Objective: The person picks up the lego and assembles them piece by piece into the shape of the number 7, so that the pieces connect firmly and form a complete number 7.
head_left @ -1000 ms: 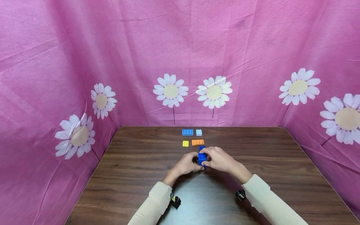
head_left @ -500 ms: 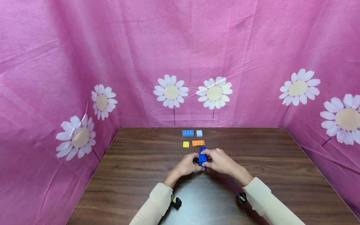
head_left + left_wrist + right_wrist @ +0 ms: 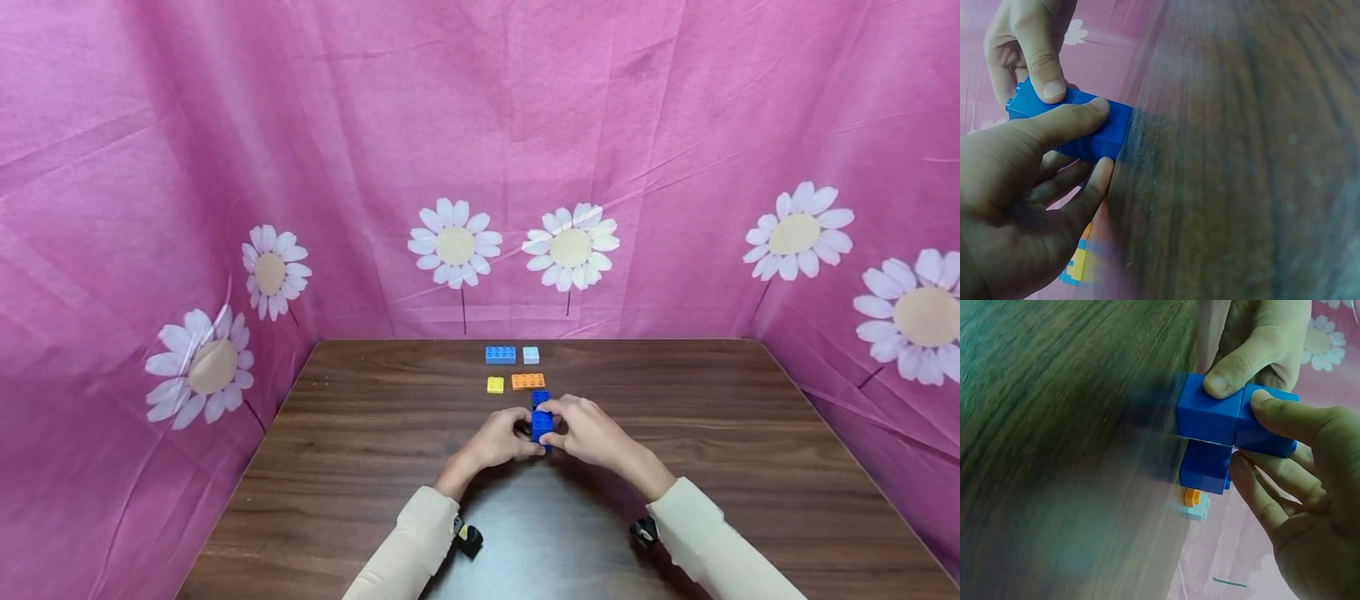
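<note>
A blue toy brick (image 3: 542, 423) sits on top of another blue brick (image 3: 1209, 411), which stands on the table. My left hand (image 3: 497, 437) grips the lower brick, its thumb (image 3: 1079, 122) on the near face. From the other side my right hand (image 3: 592, 432) pinches the upper brick (image 3: 1266, 422) between thumb and fingers. In the right wrist view both bricks meet along a thin seam. More blue brick (image 3: 1205, 467), with studs on top, shows just beyond; whether it is joined to the lower brick I cannot tell.
Behind the hands lie a yellow brick (image 3: 495, 385) and an orange brick (image 3: 528, 381). Farther back are a blue brick of a lighter shade (image 3: 500, 355) and a pale blue brick (image 3: 531, 355). Pink flowered cloth (image 3: 517, 150) surrounds the brown wooden table (image 3: 360, 433).
</note>
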Motion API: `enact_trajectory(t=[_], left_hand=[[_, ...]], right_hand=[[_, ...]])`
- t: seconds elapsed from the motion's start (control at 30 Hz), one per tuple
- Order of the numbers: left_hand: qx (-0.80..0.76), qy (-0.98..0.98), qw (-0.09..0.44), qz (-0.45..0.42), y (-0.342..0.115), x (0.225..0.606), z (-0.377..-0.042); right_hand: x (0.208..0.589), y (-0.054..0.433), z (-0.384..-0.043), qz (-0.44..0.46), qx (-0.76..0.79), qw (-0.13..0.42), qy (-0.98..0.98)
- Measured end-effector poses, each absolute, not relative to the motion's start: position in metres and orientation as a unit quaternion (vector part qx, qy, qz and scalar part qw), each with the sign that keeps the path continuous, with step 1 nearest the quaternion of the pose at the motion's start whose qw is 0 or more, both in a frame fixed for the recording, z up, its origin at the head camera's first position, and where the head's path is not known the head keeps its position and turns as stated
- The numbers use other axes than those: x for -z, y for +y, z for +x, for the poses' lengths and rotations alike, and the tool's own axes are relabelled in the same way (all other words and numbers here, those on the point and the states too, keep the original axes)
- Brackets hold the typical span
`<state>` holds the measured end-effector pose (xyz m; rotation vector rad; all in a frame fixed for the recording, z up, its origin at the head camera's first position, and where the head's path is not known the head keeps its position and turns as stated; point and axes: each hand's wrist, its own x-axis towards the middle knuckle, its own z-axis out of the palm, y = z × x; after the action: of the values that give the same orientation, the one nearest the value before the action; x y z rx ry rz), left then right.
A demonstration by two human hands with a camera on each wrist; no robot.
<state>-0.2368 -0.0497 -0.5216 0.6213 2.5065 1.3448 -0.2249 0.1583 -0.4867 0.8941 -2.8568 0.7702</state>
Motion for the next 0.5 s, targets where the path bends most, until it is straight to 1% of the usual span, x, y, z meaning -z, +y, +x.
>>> enact_trajectory(t=[0.27, 0.5], left_hand=[[-0.456, 0.856, 0.115, 0.217, -0.0505, 0.5220, -0.2341], [-0.431, 0.862, 0.104, 0.245, -0.0538, 0.5208, -0.2344]], right_hand=[[0.4919, 0.1608, -0.2224, 0.314, -0.265, 0.033, -0.911], [0.4922, 0.1612, -0.2235, 0.310, -0.258, 0.042, -0.914]])
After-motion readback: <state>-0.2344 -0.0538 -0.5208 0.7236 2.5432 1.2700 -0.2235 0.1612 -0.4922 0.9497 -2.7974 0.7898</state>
